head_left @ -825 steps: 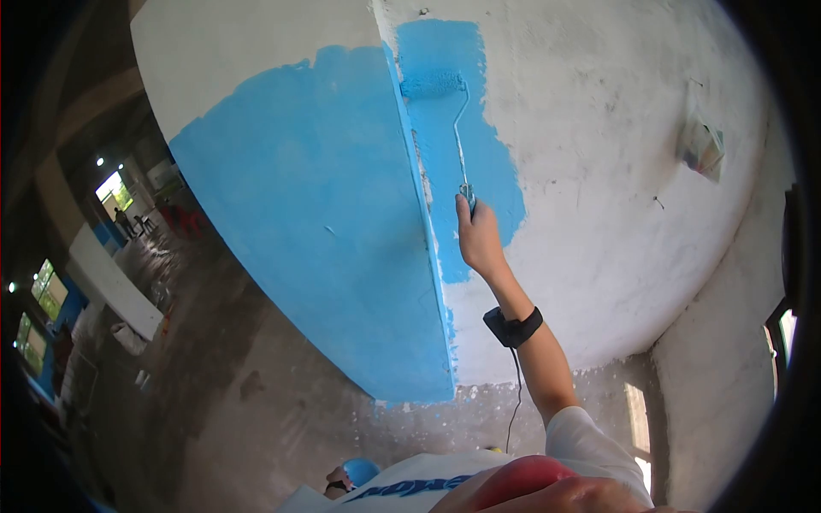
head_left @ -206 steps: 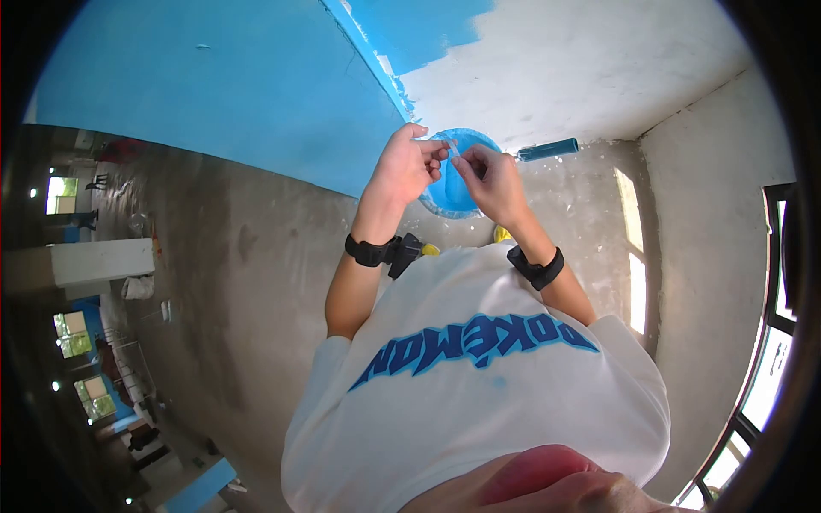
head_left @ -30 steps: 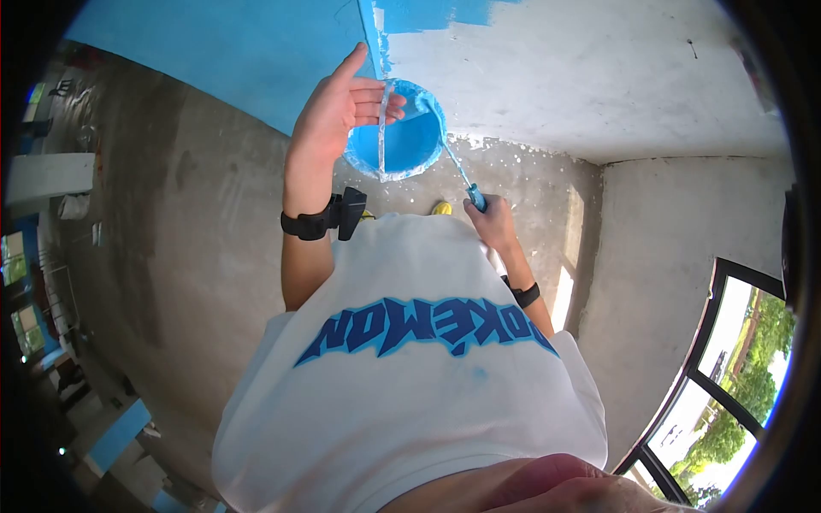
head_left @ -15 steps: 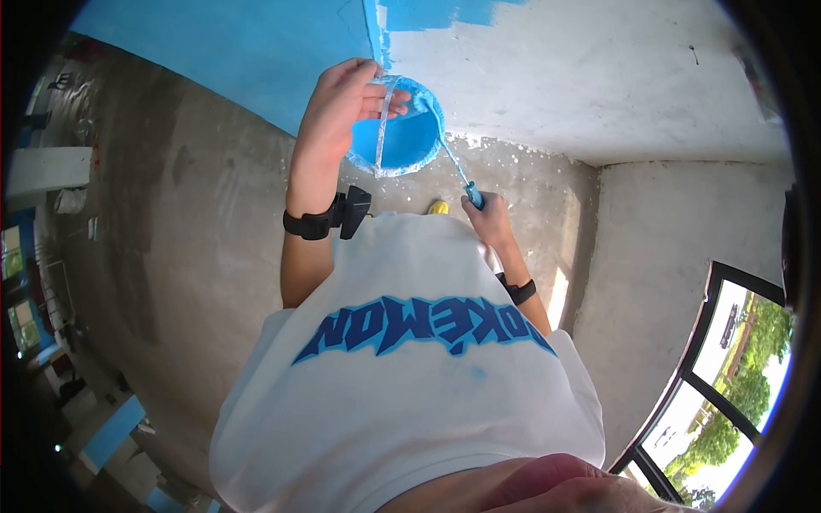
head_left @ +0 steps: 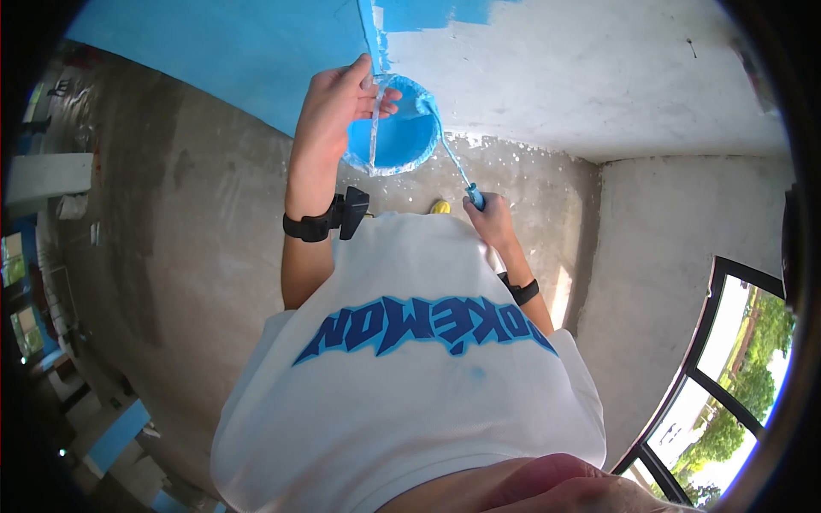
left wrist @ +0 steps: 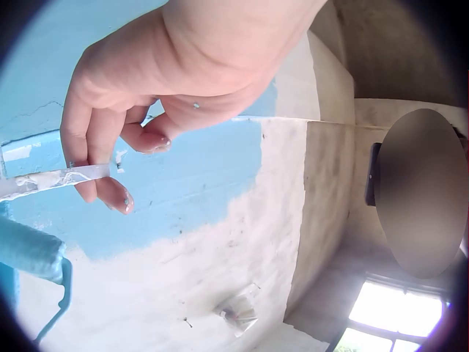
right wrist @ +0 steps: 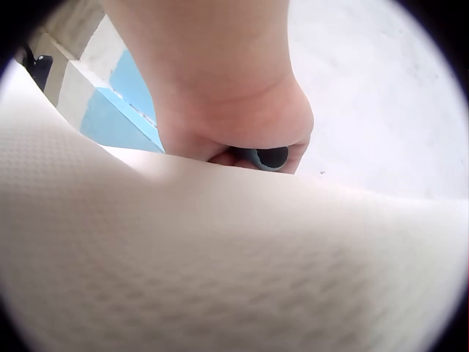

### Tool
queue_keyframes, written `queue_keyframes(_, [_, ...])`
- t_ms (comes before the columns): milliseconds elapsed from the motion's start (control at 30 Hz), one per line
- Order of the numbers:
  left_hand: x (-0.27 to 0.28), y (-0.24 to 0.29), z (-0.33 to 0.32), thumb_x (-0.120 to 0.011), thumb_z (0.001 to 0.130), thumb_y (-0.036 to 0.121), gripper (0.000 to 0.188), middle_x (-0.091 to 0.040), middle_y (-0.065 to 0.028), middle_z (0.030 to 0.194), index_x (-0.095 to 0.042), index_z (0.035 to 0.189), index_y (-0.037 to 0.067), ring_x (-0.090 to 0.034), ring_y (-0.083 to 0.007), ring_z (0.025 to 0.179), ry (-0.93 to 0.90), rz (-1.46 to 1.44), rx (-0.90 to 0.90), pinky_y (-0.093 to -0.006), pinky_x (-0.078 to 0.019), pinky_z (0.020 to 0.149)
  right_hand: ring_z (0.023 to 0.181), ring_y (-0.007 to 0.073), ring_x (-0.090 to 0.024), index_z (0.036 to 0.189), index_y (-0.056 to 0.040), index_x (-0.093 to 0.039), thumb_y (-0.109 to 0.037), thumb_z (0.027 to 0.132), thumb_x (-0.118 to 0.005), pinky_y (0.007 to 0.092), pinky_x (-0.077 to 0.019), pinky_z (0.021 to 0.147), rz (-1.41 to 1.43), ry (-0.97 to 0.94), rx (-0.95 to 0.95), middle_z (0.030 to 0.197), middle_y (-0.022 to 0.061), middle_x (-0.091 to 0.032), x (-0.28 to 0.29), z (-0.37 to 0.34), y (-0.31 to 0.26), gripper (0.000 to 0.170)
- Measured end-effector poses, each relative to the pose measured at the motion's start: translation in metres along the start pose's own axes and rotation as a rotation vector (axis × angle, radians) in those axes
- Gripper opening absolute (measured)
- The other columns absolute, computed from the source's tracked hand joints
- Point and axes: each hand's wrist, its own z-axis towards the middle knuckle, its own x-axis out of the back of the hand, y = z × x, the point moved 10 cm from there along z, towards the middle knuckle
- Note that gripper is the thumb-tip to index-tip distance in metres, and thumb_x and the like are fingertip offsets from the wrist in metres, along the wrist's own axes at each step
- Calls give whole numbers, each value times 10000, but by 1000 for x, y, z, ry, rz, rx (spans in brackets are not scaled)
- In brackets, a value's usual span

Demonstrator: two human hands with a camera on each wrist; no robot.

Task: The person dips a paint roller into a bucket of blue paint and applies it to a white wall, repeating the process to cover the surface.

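In the head view my left hand (head_left: 329, 107) holds the pale strap handle (head_left: 375, 132) of a blue paint bucket (head_left: 402, 168), its fingers passing under the strap. The left wrist view shows those fingers bent around the strap (left wrist: 55, 180), paint specks on the tips. My right hand (head_left: 492, 221) grips the blue handle of a paint roller (head_left: 454, 160). The roller's paint-covered sleeve (left wrist: 33, 253) lies at the bucket's far inner side. In the right wrist view the hollow handle end (right wrist: 272, 158) shows beneath my palm; white shirt cloth hides most of the fingers.
A partly blue wall (head_left: 530, 77) rises just beyond the bucket. Paint-spotted concrete floor (head_left: 214, 222) spreads below, with a yellow shoe (head_left: 440, 207) near the bucket. A black-framed window (head_left: 718, 359) stands at right. A plastic bag (left wrist: 239, 314) hangs on the wall.
Earlier the right hand rolled paint on the wall; then both hands were together over the bucket. Over the last second the left thumb came down toward the strap; the right hand barely moved.
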Motion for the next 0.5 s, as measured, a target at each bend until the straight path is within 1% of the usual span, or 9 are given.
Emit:
queue_keyframes(100, [1,0,2,-563,935,330,351,-680,-229,836,-487,708,74,-677,-229,682,22,16,-5,-310,-556,652,475,190,-380,701,59,-567,-216,838,-624,392,-393,506,-3,-13,-28,519,160,-427,-2,-4,4,312])
queue_keyframes(267, [-3,1,3,-566,933,324,346,-677,-228,827,-495,714,66,-675,-229,676,-2,4,10,-309,-555,647,475,192,-388,701,63,-568,-212,832,-624,393,-395,506,22,-27,-66,516,160,-429,-10,-4,15,310])
queue_keyframes(333, [-4,0,3,-567,932,319,341,-676,-227,824,-497,717,64,-674,-229,674,-5,2,10,-308,-554,646,478,184,-389,689,67,-563,-207,827,-626,395,-394,505,23,-33,2,514,155,-430,-12,0,13,313])
queue_keyframes(500, [-5,1,4,-574,922,277,306,-673,-227,820,-504,722,57,-671,-230,670,-1,8,19,-308,-553,641,481,176,-387,678,73,-557,-196,822,-626,396,-395,505,44,-22,-43,510,155,-421,-9,-2,11,312])
